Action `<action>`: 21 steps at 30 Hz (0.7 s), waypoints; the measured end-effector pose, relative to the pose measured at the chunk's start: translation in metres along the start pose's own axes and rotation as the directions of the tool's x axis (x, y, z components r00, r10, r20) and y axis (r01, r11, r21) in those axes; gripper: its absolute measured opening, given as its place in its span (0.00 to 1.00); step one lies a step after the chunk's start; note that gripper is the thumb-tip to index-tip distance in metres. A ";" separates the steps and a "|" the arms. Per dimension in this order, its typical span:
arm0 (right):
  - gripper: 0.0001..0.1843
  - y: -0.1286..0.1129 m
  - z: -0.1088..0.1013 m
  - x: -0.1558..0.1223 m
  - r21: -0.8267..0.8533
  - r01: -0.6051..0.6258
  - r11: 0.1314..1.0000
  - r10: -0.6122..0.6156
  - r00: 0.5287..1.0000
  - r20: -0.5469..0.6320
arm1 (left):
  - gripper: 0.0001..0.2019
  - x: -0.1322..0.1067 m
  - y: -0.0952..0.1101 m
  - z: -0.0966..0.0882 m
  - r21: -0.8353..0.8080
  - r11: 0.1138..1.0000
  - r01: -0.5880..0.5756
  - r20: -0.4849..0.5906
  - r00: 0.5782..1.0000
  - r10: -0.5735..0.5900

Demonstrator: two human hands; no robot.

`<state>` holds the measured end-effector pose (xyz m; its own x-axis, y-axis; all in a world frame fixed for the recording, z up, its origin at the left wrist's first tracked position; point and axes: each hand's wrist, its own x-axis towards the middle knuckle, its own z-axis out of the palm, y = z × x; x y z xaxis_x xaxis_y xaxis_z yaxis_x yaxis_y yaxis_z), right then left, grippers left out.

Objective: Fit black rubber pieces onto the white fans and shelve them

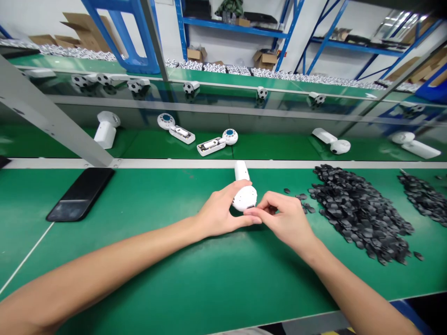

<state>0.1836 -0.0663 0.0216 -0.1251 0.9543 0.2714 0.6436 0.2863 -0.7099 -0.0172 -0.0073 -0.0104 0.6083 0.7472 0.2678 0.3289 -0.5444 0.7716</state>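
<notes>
Just left of the black heap lies a white device with a round head and a slim body pointing away from me. My left hand is closed around the side of its head, the thumb reaching along the near edge. At that near edge sits a small black piece. My right hand pinches it between thumb and index finger against the head; the fingertips partly hide it. Several loose black pieces lie right of this hand, beside a large heap of black pieces.
A black phone lies at the left. Beyond the white rail, opened white devices and closed ones rest on a green belt. A metal post rises at the left. Football-patterned devices line the shelf behind.
</notes>
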 end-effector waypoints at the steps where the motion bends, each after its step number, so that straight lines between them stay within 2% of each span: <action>1: 0.18 0.001 0.001 0.000 0.010 0.010 1.000 -0.010 1.000 0.017 | 0.41 0.000 0.000 0.000 -0.013 1.000 0.000 -0.001 1.000 0.000; 5: 0.13 0.004 -0.001 0.004 0.023 0.103 0.994 -0.105 0.988 0.117 | 0.37 0.001 -0.001 -0.001 -0.123 0.992 0.027 0.000 1.000 -0.027; 7: 0.10 0.007 -0.010 0.006 0.009 0.152 0.988 -0.150 0.964 0.219 | 0.32 0.001 -0.001 -0.003 -0.155 0.987 0.048 -0.016 0.999 -0.051; 9: 0.11 0.012 -0.027 0.010 -0.022 0.160 0.987 -0.146 0.942 0.303 | 0.28 0.002 -0.001 -0.005 -0.153 0.987 0.053 -0.045 0.997 -0.061; 11: 0.13 0.022 -0.049 0.013 -0.116 0.097 0.988 -0.059 0.954 0.295 | 0.26 0.002 -0.002 -0.008 -0.149 0.988 0.040 -0.071 0.996 -0.051; 13: 0.13 0.039 -0.072 0.015 -0.274 -0.036 0.961 0.089 0.979 0.184 | 0.24 0.003 -0.004 -0.011 -0.168 0.985 0.025 -0.087 0.995 -0.040; 14: 0.12 0.049 -0.081 0.015 -0.353 -0.102 0.930 0.160 0.977 0.139 | 0.23 0.004 -0.005 -0.013 -0.185 0.983 0.018 -0.092 0.995 -0.036; 16: 0.11 0.068 -0.096 0.016 -0.422 -0.200 0.884 0.278 0.952 0.131 | 0.22 0.005 -0.006 -0.015 -0.216 0.976 0.008 -0.095 0.995 -0.029; 18: 0.11 0.083 -0.101 0.016 -0.442 -0.246 0.863 0.340 0.929 0.146 | 0.22 0.004 -0.008 -0.016 -0.222 0.975 0.004 -0.095 0.995 -0.026; 21: 0.10 0.093 -0.097 0.019 -0.471 -0.256 0.844 0.364 0.919 0.152 | 0.24 0.003 -0.011 -0.017 -0.198 0.980 0.010 -0.095 0.995 -0.029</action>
<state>0.3141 -0.0300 0.0237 0.0045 0.9941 -0.1082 0.9310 -0.0436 -0.3623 -0.0316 0.0071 -0.0080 0.5271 0.7955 0.2988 0.1854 -0.4508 0.8731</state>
